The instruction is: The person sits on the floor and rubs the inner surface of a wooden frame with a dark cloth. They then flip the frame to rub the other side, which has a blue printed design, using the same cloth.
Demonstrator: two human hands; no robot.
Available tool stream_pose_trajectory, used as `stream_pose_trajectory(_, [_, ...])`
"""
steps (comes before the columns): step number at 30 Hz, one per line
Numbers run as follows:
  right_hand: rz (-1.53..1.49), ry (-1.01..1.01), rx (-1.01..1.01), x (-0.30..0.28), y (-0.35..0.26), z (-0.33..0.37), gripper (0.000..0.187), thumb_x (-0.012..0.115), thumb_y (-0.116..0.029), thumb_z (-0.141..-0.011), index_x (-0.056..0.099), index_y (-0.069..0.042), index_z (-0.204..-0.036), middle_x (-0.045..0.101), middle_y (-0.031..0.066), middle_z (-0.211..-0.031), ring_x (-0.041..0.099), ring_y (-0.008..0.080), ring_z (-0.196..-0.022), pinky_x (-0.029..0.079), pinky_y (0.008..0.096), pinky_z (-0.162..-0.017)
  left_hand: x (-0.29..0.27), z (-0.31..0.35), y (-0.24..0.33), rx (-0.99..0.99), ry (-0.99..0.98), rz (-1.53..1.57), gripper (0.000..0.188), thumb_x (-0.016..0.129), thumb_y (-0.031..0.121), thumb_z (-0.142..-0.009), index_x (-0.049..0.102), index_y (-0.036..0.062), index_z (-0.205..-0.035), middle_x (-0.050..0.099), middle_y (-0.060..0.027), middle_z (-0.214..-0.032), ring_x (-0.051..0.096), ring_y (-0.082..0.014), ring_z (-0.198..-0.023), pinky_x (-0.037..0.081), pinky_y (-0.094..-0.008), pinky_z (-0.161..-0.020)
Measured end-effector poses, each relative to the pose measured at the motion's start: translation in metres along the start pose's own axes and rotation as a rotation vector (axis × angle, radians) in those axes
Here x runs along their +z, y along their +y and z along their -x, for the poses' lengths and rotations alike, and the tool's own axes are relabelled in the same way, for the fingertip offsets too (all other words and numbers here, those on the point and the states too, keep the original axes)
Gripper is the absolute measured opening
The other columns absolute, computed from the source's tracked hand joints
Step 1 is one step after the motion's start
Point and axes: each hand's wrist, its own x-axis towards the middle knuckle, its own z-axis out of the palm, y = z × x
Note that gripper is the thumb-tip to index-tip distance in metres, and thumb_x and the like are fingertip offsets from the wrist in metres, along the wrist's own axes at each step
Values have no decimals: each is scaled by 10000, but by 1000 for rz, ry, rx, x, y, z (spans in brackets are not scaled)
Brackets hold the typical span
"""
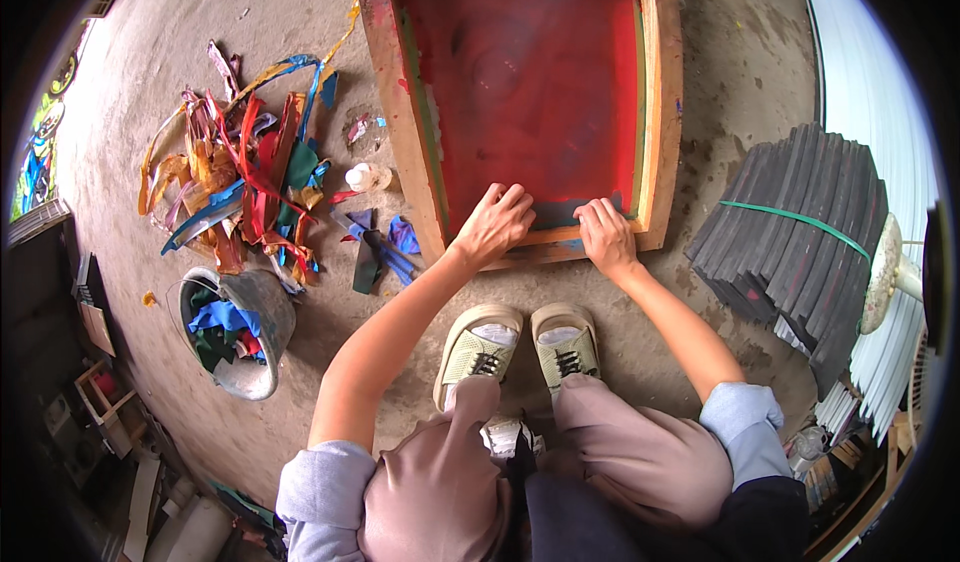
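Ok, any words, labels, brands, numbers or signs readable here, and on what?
None readable.
Wooden frame: paint marks, no lettering seen.
Bucket: no lettering seen.
Slab bundle: none seen.
Colourful patch, far left: too blurred to tell.

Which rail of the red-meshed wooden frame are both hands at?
The near rail, closest to the shoes; the left rail and right rail lead away from it.

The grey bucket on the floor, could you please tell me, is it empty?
No: inside the grey bucket, blue, dark green and red scraps are visible.
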Motion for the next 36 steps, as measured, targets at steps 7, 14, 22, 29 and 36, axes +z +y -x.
stream_pose_trajectory(7, [-124,-42,17,-10,0,-2,57,542,11,-873,559,-11,-922,559,119,-876,575,303,-855,488,406,-732,-3,-3,-4,51,-46,-17,128,591,234,-889,639,129,-944,547,-27,-958,481,-200,-1021,401,-355,-898])
stream_pose_trajectory(14, [-196,146,246,-53,17,20,107,536,15,-897,593,-15,-983,576,126,-942,577,301,-930,476,404,-806,7,1,-9,10,9,200,128,601,224,-897,597,118,-969,512,-44,-932,483,-230,-967,393,-383,-872])
stream_pose_trajectory(22, [-207,136,279,-65,14,44,114,541,36,-886,600,-9,-973,559,118,-950,574,296,-923,471,405,-790,6,1,-18,93,65,309,154,630,220,-887,578,97,-963,503,-58,-922,479,-250,-933,397,-398,-860])
stream_pose_trajectory(29, [-339,-171,70,-12,-24,-13,172,645,-79,-858,631,-19,-1019,569,107,-1019,544,286,-1032,467,393,-913,3,3,-17,43,27,233,147,623,218,-874,576,111,-963,511,-49,-928,494,-241,-934,397,-386,-829])
stream_pose_trajectory(36, [-241,-222,143,11,-46,-37,174,684,-16,-762,644,-14,-931,554,107,-976,518,291,-967,458,404,-884,4,8,-13,-24,30,224,159,619,235,-876,598,96,-951,527,-51,-934,487,-245,-938,394,-381,-823])
